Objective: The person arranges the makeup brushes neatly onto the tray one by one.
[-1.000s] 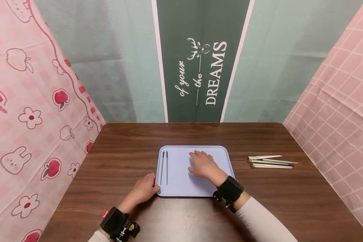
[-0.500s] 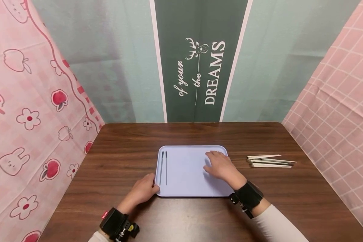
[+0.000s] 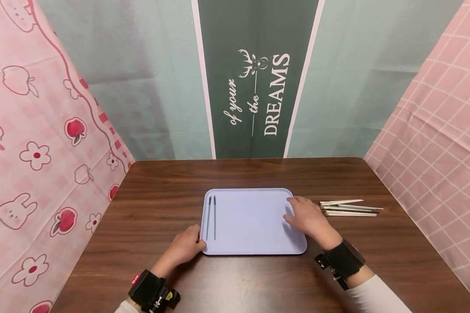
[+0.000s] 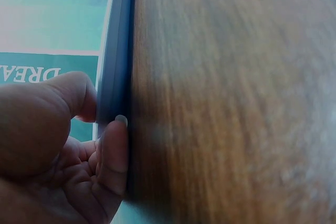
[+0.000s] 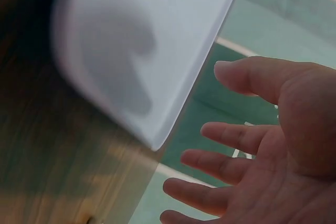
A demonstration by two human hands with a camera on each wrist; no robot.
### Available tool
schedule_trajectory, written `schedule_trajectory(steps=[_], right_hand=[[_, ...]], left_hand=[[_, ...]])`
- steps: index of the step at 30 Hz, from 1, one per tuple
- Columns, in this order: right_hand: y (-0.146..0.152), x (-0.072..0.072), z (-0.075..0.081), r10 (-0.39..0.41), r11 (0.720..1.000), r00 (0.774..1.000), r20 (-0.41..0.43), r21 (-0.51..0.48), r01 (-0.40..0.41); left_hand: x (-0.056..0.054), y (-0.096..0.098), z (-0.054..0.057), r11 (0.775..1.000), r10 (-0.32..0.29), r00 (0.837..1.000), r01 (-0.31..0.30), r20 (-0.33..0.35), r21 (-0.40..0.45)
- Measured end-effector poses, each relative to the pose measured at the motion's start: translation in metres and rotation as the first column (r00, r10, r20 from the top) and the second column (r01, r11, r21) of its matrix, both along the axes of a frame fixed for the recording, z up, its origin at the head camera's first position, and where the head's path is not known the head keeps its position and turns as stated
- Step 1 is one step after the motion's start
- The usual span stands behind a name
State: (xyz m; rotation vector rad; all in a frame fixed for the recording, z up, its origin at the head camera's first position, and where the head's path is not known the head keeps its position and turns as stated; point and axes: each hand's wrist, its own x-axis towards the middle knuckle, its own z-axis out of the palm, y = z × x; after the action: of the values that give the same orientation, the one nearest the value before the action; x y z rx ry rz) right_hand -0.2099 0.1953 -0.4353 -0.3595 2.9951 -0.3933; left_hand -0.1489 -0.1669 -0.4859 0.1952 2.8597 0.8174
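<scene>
My left hand [image 3: 185, 245] grips the near left corner of a pale lavender tray [image 3: 250, 224]; in the left wrist view its thumb [image 4: 81, 95] and a bent finger lie at the rim. Along the tray's left side lie two slim dark chopsticks [image 3: 214, 219], side by side. Over the right rim of the tray hovers my right hand [image 3: 308, 218], holding nothing. The right wrist view shows its fingers [image 5: 220, 166] extended and spread, with a shadow falling on the tray. Just beyond that hand, a loose bundle of chopsticks [image 3: 348, 213], white and dark, lies on the table.
The brown wood-grain table [image 3: 250, 282] carries the tray near its middle. A green curtain [image 3: 152, 108] with printed lettering hangs behind it. Pink cloths [image 3: 43, 182] close off both sides.
My right hand has moved right, from above the middle of the tray to its right rim, near the bundle. The left hand stays on the tray's corner, and the two chopsticks lie still.
</scene>
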Motion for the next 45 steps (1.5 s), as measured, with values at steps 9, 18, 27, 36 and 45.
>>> schedule_trajectory(steps=[9, 18, 27, 36, 45], right_hand=[[0.033, 0.001, -0.003, -0.038, 0.999, 0.999, 0.023, -0.019, 0.038], [0.061, 0.004, -0.006, -0.036, 0.999, 0.999, 0.030, -0.030, 0.037], [0.085, 0.008, -0.013, -0.049, 0.999, 0.998, -0.034, 0.020, 0.049], [0.108, 0.013, -0.014, -0.059, 0.998, 0.995, -0.079, 0.016, 0.061], [0.123, 0.016, -0.019, -0.084, 0.996, 0.994, -0.067, 0.033, 0.086]], left_hand=[[0.001, -0.001, -0.002, 1.000, 0.001, 1.000, -0.001, 0.001, 0.003], [0.001, -0.002, -0.001, 1.000, 0.002, 1.000, -0.002, 0.007, 0.004], [0.001, -0.002, 0.001, 1.000, -0.005, 1.000, 0.005, 0.000, -0.003], [0.000, -0.001, 0.002, 1.000, -0.013, 1.000, 0.013, 0.010, 0.002], [0.000, -0.001, 0.001, 1.000, -0.013, 1.000, 0.013, 0.007, -0.008]])
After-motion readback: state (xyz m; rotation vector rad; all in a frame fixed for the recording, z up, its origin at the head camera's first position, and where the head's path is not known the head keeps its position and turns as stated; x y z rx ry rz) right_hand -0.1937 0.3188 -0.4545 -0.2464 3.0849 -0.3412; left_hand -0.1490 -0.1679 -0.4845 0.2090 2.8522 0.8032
